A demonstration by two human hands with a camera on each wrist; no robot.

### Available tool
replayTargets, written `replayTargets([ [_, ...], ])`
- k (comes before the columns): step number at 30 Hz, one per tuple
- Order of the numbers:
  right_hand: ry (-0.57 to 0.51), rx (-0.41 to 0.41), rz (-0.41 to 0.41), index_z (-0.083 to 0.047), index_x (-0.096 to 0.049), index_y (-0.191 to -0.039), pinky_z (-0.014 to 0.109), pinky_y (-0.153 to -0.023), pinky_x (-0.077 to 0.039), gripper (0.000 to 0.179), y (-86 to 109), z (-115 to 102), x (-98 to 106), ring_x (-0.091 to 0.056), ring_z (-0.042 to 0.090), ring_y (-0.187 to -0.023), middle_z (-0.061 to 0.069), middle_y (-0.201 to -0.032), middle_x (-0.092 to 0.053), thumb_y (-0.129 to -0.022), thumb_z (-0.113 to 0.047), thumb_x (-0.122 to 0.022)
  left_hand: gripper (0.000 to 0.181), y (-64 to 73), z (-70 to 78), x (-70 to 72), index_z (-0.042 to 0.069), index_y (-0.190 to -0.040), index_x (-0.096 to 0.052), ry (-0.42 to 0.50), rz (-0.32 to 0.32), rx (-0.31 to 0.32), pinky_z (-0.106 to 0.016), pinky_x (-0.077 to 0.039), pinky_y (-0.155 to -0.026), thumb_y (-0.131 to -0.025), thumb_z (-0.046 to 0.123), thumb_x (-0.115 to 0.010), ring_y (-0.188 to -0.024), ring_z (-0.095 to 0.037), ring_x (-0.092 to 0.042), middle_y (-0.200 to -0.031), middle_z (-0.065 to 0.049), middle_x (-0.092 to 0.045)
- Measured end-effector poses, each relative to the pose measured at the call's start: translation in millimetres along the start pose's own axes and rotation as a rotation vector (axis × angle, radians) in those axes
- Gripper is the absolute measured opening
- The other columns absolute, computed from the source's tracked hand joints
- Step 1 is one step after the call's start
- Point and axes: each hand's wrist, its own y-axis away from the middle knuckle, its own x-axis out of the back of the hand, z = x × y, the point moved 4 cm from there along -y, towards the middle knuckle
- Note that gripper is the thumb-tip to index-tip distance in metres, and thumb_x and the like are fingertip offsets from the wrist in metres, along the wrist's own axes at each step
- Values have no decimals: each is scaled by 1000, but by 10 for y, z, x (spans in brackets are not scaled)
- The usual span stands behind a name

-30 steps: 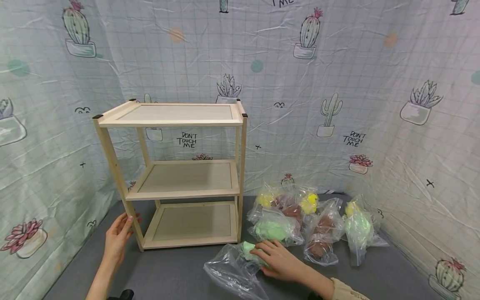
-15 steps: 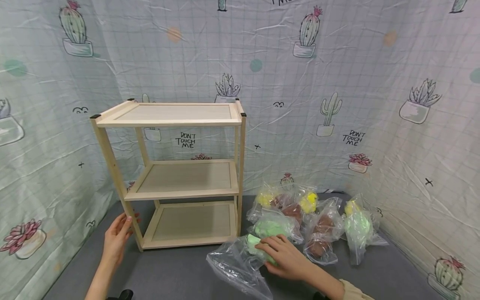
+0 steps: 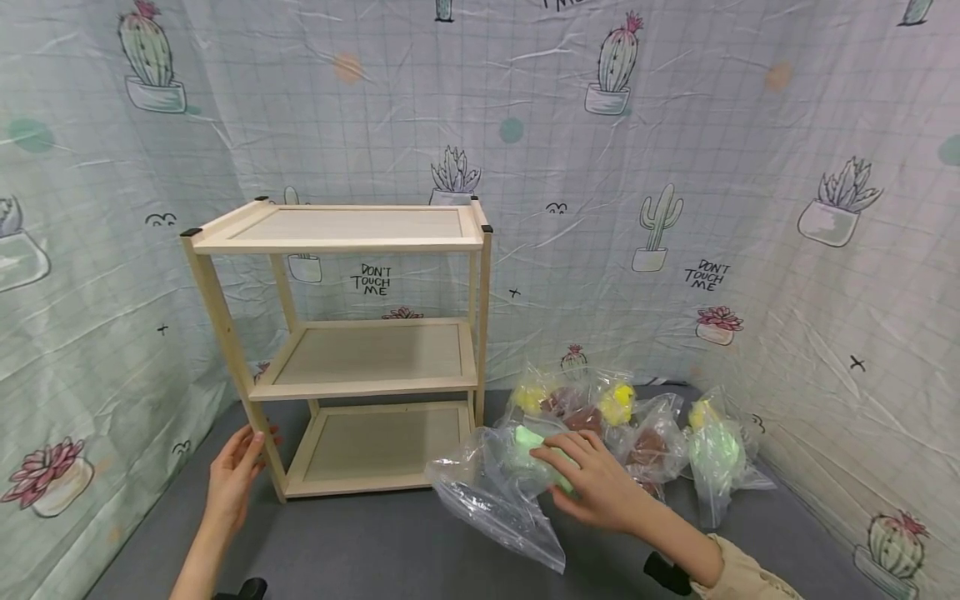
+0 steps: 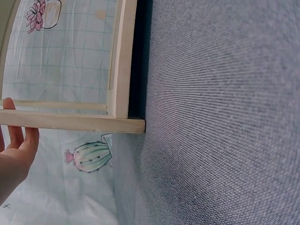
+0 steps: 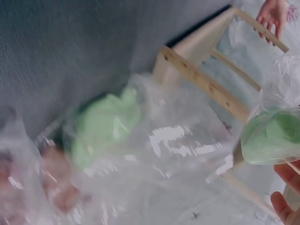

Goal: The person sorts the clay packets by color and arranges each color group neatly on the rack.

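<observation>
My left hand (image 3: pixel 234 471) grips the lower front-left leg (image 4: pixel 70 122) of a three-tier wooden shelf (image 3: pixel 341 389), thumb on one side and fingertips on the other. In the right wrist view its fingers show far off at the shelf. To the right of the shelf, my right hand (image 3: pixel 600 483) holds a clear plastic bag (image 3: pixel 498 500) with a pale green lump (image 5: pixel 272 136) inside. The bag's loose end hangs to the left, across the shelf's lower right corner in the head view. What the lump is does not show through the plastic.
Several clear bags with yellow, brown and green lumps lie on the grey cloth surface right of the shelf. Among them are a green one (image 5: pixel 105 124), a brown one (image 3: pixel 648 446) and a yellow-and-green one (image 3: pixel 717 450). A cactus-print curtain (image 3: pixel 570 167) surrounds the surface.
My right hand has raised the bag with the green lump up and to the right, over the front of the other bags. My left hand stays at the shelf leg.
</observation>
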Motion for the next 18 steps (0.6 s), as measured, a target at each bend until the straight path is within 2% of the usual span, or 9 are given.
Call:
replayTargets([
  [1, 1, -3, 3, -13, -53, -118, 36, -82, -34, 35, -25, 19, 39, -49, 15, -96, 3, -110, -54, -91, -32, -43, 30, 4, 6, 0, 9, -122, -50, -46, 7, 11, -14, -46, -73, -93, 14, -46, -91, -1, -63, -102, 12, -65],
  [4, 7, -7, 16, -12, -54, -118, 36, -82, -34, 36, -94, 83, 156, -48, 16, -96, 4, -110, -54, -92, -33, -40, 31, -22, -70, 70, 5, -124, -49, 16, -41, -16, -16, -47, -72, -93, 9, -45, -93, -6, -63, -105, 6, -65],
  [6, 15, -12, 40, -10, -54, -117, 36, -81, -33, 38, -143, 142, 252, -49, 17, -96, 5, -110, -55, -92, -35, -39, 32, -18, -64, 66, 7, -124, -49, -7, -49, -13, -15, -47, -72, -93, 11, -46, -93, -5, -63, -106, 7, -65],
  [8, 29, -11, 76, -8, -55, -116, 36, -81, -34, 40, -197, 204, 354, -49, 18, -96, 6, -109, -55, -92, -36, -38, 31, -10, -46, 50, 8, -124, -50, -4, -35, -4, -15, -47, -72, -93, 11, -46, -93, -5, -63, -105, 7, -65],
  [11, 39, -16, 142, -5, -55, -115, 38, -81, -33, 42, -286, 296, 520, -50, 20, -96, 8, -108, -56, -92, -36, -37, 29, 33, 47, -30, 12, -122, -51, -83, 20, 40, -14, -46, -72, -93, 16, -46, -91, 0, -62, -101, 13, -64],
  [12, 43, -15, 160, -4, -55, -114, 38, -81, -33, 42, -315, 320, 570, -50, 21, -95, 8, -107, -56, -92, -36, -37, 29, 31, 30, -19, 10, -122, -51, -34, 14, 24, -15, -47, -72, -93, 12, -45, -91, -3, -63, -102, 10, -65],
  [14, 47, -13, 194, -3, -55, -113, 39, -80, -33, 42, -371, 365, 667, -50, 22, -95, 9, -106, -56, -93, -36, -38, 30, 43, 36, -20, 10, -123, -50, -37, 22, 32, -15, -47, -72, -93, 12, -45, -91, -3, -63, -102, 9, -65],
  [17, 56, -11, 237, -1, -54, -113, 39, -78, -33, 41, -447, 422, 800, -50, 23, -93, 11, -105, -56, -92, -34, -39, 33, 39, -46, 56, 9, -126, -48, -71, 23, 45, -15, -47, -72, -93, 16, -46, -93, -3, -62, -104, 11, -64],
  [18, 57, -11, 251, -1, -54, -113, 39, -77, -32, 41, -471, 441, 841, -50, 24, -93, 12, -105, -56, -92, -33, -39, 35, 21, -134, 128, 7, -128, -46, -33, 4, 33, -16, -47, -72, -93, 13, -45, -94, -5, -62, -106, 7, -64],
])
